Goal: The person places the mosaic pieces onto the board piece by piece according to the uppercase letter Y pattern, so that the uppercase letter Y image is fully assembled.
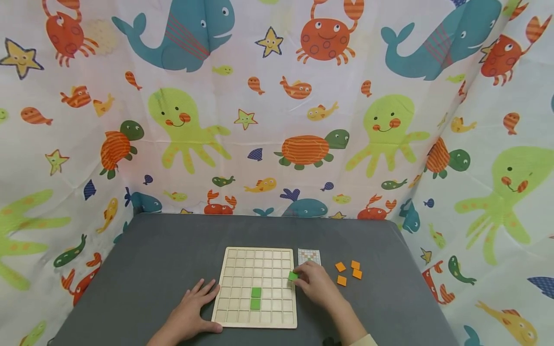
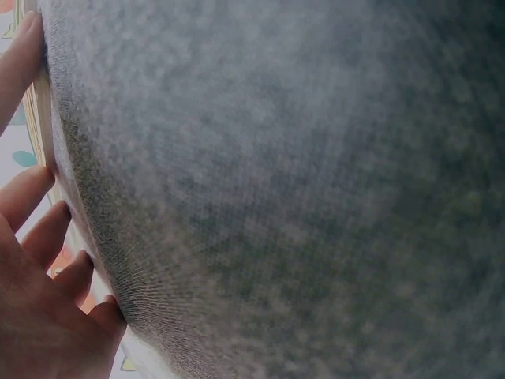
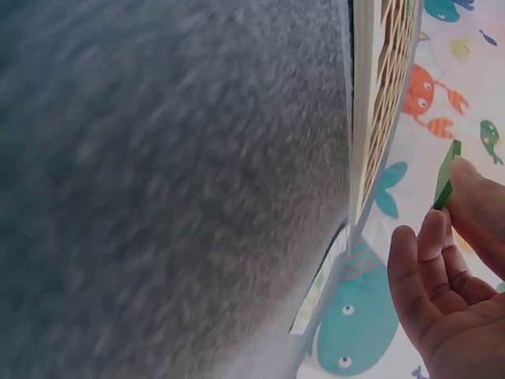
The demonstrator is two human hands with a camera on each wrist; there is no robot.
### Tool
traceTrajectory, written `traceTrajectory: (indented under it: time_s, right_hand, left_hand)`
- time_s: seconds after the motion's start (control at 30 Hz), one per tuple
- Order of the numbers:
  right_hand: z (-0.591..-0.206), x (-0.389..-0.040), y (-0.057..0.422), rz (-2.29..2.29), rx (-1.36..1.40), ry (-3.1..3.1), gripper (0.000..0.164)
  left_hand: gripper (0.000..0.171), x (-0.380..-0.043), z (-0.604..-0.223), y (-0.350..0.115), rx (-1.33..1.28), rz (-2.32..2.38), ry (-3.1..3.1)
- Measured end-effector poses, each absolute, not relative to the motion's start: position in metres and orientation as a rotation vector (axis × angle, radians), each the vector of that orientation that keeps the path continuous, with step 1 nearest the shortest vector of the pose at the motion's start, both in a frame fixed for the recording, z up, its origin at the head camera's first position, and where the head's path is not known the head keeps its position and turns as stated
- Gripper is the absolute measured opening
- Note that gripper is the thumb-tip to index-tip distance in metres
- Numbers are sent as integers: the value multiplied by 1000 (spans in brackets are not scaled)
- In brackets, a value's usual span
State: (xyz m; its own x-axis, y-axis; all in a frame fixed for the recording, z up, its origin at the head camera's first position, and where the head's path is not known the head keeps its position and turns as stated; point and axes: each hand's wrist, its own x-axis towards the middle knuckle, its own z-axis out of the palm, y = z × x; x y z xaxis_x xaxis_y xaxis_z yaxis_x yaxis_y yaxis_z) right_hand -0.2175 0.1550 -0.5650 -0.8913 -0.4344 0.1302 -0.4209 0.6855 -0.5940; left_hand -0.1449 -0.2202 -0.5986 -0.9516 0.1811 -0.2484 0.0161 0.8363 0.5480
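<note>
A square wooden grid board (image 1: 240,277) lies flat on the grey table. Two green square tiles, the upper tile (image 1: 256,292) and the lower tile (image 1: 255,304), sit in neighbouring cells of one column. My right hand (image 1: 318,283) pinches another green tile (image 3: 447,175) between thumb and fingertips, over the board's right edge in the head view. In the right wrist view that tile is held up off the table. My left hand (image 1: 190,310) rests at the board's left side, fingers spread, with fingertips and thumb right at its edge.
Several orange square tiles (image 1: 341,280) lie loose to the right of my right hand. A small printed grid card (image 1: 309,254) lies beside the board's upper right corner, partly behind that hand. A curtain (image 1: 268,144) with sea animals hangs around the grey table (image 1: 173,250).
</note>
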Motion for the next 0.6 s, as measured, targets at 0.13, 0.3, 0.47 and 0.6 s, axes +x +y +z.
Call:
traceTrajectory:
  time_s: [0.13,0.3,0.47,0.6]
  right_hand:
    - [-568,-222,146,-1008,-775,2858,19]
    - [-567,-226,131,-1042,-799,2824,17]
    - [-568,-229,113,-1035,-783,2802,16]
    - [-570,-231,100,-1017,-793,2795,17]
  left_hand:
    - [115,-145,-600,-221,153,813,2733]
    - [115,-145,-601,-222,154,808,2739]
    - [115,-144,-600,-222,158,806,2737]
    - [115,-144,-600,-221,152,821,2725]
